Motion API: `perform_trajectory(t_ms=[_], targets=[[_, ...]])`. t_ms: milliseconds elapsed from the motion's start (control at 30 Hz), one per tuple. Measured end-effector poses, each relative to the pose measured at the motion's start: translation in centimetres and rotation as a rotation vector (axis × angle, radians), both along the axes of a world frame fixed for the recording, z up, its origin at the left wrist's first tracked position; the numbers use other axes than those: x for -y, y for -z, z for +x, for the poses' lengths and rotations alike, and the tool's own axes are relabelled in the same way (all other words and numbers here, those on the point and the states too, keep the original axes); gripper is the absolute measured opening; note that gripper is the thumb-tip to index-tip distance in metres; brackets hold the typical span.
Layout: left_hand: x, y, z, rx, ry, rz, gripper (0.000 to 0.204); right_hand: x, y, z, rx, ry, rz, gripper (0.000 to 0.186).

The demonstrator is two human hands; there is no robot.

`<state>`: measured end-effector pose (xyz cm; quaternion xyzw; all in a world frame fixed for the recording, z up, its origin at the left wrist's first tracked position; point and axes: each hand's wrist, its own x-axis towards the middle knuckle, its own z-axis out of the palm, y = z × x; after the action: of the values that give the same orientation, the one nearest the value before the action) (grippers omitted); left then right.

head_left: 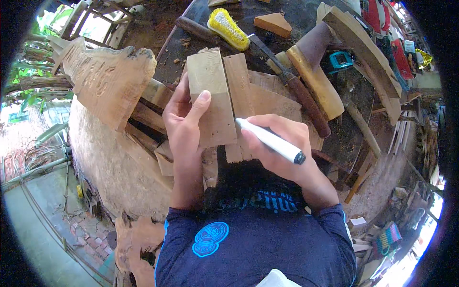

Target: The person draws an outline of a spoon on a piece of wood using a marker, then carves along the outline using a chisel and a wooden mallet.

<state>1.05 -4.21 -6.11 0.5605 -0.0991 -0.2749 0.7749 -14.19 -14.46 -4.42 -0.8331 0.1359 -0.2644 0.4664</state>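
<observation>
A pale wooden block (210,88) stands tilted in front of my chest, gripped at its left side by my left hand (184,124). The thumb lies on its broad face and the other fingers go behind it, partly hidden. My right hand (287,134) is closed round a white marker (275,142) with a black end. The marker's tip is close to the block's lower right edge; whether it touches cannot be made out. Just right of the block is a narrower wooden board (237,79), whose lower end shows beneath the block.
Beyond my hands, a dark worktop (191,48) bears a yellow brush (224,26), a wooden wedge (273,24), a long-handled chisel (306,103), a wooden mallet (318,86) and a teal object (340,60). A carved wooden slab (107,81) lies left; a curved beam (368,52) lies right.
</observation>
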Motion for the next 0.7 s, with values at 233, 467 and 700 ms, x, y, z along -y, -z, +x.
perform_trajectory(t_ms=[233, 467, 700], targets=[[-0.1, 0.0, 0.1, -0.015, 0.018, -0.005, 0.052, 0.6, 0.0, 0.4, -0.034, 0.064, 0.071, 0.012], [-0.2, 0.2, 0.3, 0.033, 0.016, -0.013, 0.052, 2.5, 0.0, 0.2, 0.280, 0.041, 0.010, 0.019], [-0.3, 0.4, 0.3, -0.010, 0.029, -0.026, 0.054, 5.8, 0.0, 5.2, 0.269, 0.183, 0.416, 0.018]])
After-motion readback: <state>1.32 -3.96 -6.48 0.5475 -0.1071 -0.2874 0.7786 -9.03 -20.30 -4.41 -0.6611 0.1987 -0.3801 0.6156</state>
